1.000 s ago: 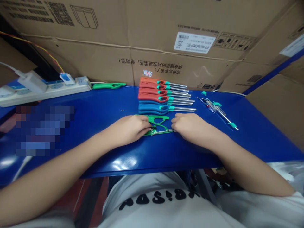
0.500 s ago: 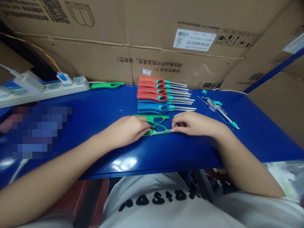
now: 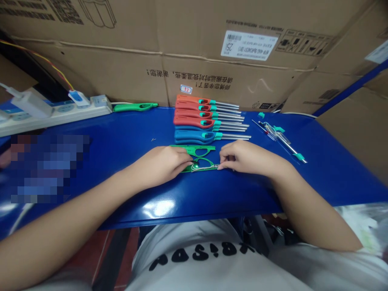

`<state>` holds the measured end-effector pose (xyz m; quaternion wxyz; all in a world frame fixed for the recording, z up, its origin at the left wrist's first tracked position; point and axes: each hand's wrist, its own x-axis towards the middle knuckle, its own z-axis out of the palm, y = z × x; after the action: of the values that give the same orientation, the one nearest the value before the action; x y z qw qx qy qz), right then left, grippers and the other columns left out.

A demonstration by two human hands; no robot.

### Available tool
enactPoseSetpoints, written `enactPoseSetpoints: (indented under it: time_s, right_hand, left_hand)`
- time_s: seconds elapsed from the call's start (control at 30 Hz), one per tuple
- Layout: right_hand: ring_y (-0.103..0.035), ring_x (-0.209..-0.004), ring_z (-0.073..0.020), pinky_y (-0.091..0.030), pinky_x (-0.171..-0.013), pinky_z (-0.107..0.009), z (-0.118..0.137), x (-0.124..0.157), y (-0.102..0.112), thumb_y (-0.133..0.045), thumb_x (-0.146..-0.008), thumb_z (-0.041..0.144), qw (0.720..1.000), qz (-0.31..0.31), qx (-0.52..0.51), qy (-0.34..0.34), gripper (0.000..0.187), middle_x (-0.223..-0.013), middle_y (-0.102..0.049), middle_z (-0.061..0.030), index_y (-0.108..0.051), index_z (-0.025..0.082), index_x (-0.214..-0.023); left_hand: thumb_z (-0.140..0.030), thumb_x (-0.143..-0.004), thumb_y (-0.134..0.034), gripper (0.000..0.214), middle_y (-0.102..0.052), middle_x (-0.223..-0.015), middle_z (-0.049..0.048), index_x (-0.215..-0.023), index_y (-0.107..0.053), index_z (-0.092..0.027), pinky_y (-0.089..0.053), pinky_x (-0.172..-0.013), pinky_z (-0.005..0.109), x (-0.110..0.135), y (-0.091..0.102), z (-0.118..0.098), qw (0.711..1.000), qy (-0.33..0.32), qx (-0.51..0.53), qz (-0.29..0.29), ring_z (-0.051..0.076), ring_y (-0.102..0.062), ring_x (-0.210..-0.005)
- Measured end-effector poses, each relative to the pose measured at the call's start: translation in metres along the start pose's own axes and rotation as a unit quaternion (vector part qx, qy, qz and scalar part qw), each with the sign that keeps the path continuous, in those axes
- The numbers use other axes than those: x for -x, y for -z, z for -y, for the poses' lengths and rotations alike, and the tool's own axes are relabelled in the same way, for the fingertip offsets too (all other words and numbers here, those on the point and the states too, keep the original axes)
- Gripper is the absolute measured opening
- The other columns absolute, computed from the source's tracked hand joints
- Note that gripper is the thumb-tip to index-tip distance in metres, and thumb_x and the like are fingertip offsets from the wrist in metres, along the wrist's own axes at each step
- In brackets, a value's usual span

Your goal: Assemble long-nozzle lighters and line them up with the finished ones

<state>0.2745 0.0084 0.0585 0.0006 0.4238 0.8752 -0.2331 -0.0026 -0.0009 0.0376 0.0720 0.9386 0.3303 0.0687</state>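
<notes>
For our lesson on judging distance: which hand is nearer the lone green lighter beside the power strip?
Left. The left hand lies in front of the lone green lighter; the right hand sits farther off, to its right.

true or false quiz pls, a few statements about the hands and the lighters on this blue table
1. The left hand and the right hand both touch the nearer green shell. True.
2. The lighters lined up behind the hands are all orange. False: orange lighters lie at the back, and blue lighters lie nearer the hands.
3. A single green lighter lies beside the power strip. True.
4. The metal tubes of the lined-up lighters point left. False: they point right.
5. Loose parts lie to the right of the right hand. True.
</notes>
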Motion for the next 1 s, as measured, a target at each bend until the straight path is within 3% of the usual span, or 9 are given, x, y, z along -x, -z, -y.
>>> enactPoseSetpoints:
  time_s: [0.13, 0.5, 0.8, 1.0]
  right_hand:
    - [-0.060, -0.066, -0.0129, -0.035, -0.061, -0.025, -0.003, -0.002, 0.000, -0.077, -0.086, 0.032, 0.999, 0.001, -0.027, -0.021, 0.020, -0.075, -0.072, -0.0011, -0.070, 0.018, -0.075]
    - [-0.057, -0.069, -0.0125, -0.035, -0.064, -0.025, -0.004, -0.006, -0.004, -0.066, -0.094, 0.038, 0.997, 0.009, -0.053, 0.048, 0.023, -0.081, -0.070, -0.0018, -0.072, 0.017, -0.086]
    - [-0.052, -0.063, -0.0119, -0.035, -0.058, -0.024, -0.010, -0.016, -0.015, -0.075, -0.081, 0.046, 0.984, 0.029, -0.158, -0.079, 0.031, -0.071, -0.063, -0.0002, -0.067, 0.017, -0.078]
    - [-0.054, -0.064, -0.0121, -0.035, -0.058, -0.024, -0.006, -0.012, -0.013, -0.073, -0.085, 0.044, 0.990, 0.012, -0.124, -0.069, 0.027, -0.073, -0.065, -0.0002, -0.068, 0.017, -0.080]
  left_hand:
    - [-0.028, -0.104, -0.048, 0.029, -0.077, -0.109, 0.0060, -0.112, -0.075, -0.021, -0.058, -0.078, 0.033, 0.000, 0.000, 0.000, 1.000, 0.008, 0.003, 0.004, 0.024, -0.074, -0.094]
    - [-0.027, -0.104, -0.050, 0.027, -0.077, -0.108, 0.0062, -0.111, -0.075, -0.019, -0.057, -0.081, 0.032, -0.002, 0.001, 0.001, 0.999, 0.008, 0.033, 0.003, 0.023, -0.074, -0.094]
    - [-0.028, -0.103, -0.050, 0.027, -0.078, -0.107, 0.0068, -0.111, -0.075, -0.019, -0.057, -0.082, 0.033, -0.002, -0.001, 0.002, 0.999, -0.003, 0.041, -0.003, 0.023, -0.074, -0.094]
    - [-0.027, -0.102, -0.053, 0.027, -0.078, -0.106, 0.0072, -0.109, -0.077, -0.020, -0.057, -0.082, 0.032, -0.002, -0.001, 0.004, 0.999, -0.001, 0.043, -0.009, 0.023, -0.075, -0.093]
